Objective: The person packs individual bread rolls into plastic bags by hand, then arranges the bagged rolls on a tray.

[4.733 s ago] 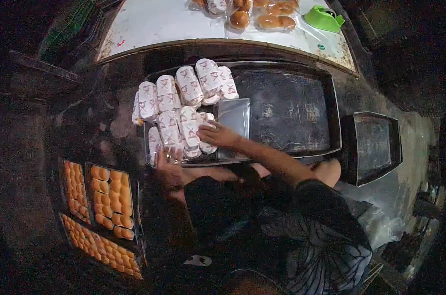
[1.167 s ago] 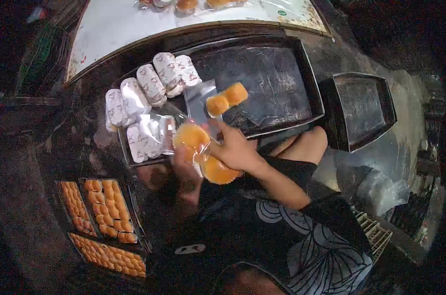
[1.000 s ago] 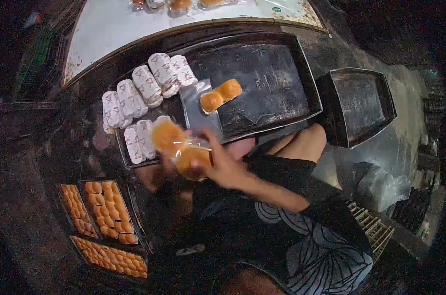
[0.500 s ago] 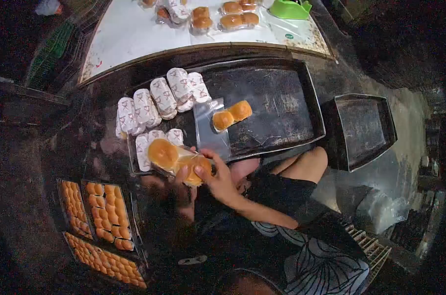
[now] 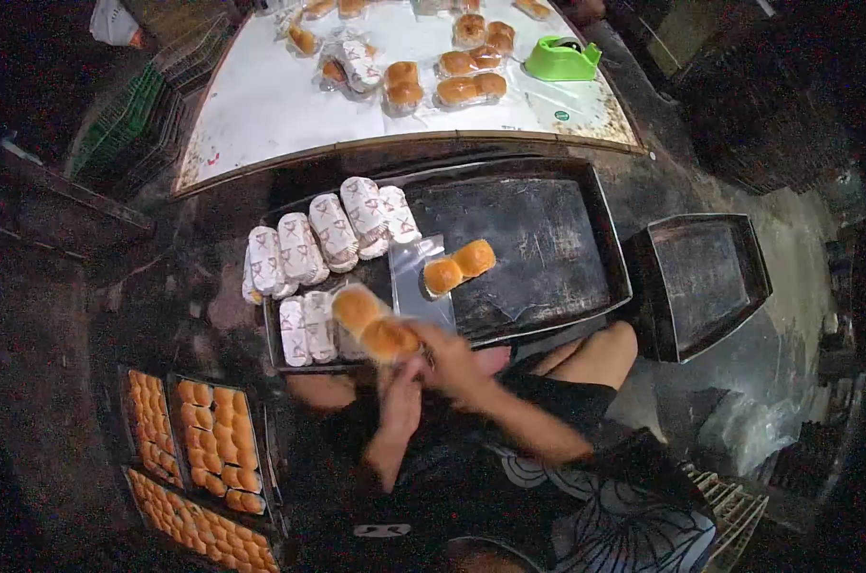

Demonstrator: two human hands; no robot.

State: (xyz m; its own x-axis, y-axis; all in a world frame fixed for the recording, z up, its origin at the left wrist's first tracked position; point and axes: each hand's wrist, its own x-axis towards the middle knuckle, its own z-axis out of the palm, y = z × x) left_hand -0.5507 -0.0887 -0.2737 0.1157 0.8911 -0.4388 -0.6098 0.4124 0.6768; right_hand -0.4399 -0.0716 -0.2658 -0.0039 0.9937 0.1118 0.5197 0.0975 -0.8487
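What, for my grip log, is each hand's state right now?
Left hand: just below the near end of the bun pack; blur hides its grip.
Right hand: closed on the bun pack.

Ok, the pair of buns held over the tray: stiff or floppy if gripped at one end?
Probably floppy: the held buns are two puffy domes meeting at a narrow waist, gripped near one end by the right hand. Likely light, easily dented.

One camera sits on the person's head and looks steeply down, close above the left hand [image 5: 400, 406] and right hand [image 5: 449, 351]; its wide, curved view spans tray [image 5: 548, 239] and counter [image 5: 261, 95].
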